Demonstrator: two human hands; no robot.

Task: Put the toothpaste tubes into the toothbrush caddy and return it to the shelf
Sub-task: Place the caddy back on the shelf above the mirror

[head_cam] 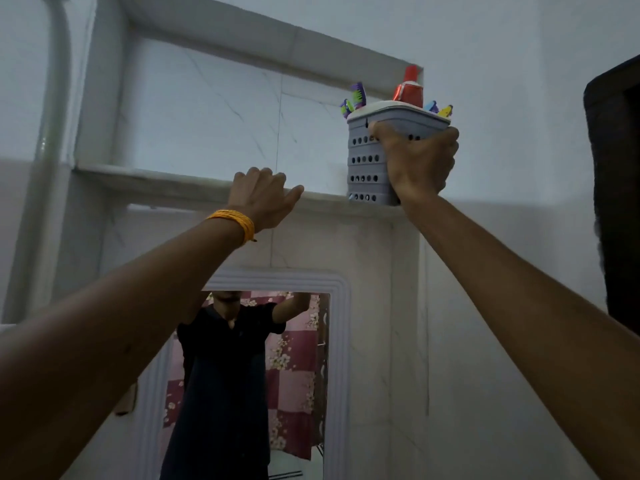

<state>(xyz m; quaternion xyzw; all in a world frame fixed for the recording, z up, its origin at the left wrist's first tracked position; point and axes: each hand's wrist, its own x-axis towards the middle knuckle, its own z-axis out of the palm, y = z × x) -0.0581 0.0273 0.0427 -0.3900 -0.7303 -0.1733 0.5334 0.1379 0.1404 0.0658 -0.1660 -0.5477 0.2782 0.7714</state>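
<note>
A grey perforated toothbrush caddy [367, 164] stands at the right end of a white recessed wall shelf [180, 183], its base at the shelf's front edge. My right hand [419, 161] grips its front wall near the rim. A red toothpaste tube [410, 88] with a red cap sticks up out of the top, with purple toothbrush heads [356, 97] to its left and blue and yellow ones [440, 109] to its right. My left hand [263, 199], with an orange wristband, rests fingers curled over the shelf's front edge, holding nothing.
A white-framed mirror [277, 375] hangs below the shelf and reflects a person in a dark shirt. A white pipe [52, 116] runs up the wall at left. A dark object [616, 202] juts in at the right edge.
</note>
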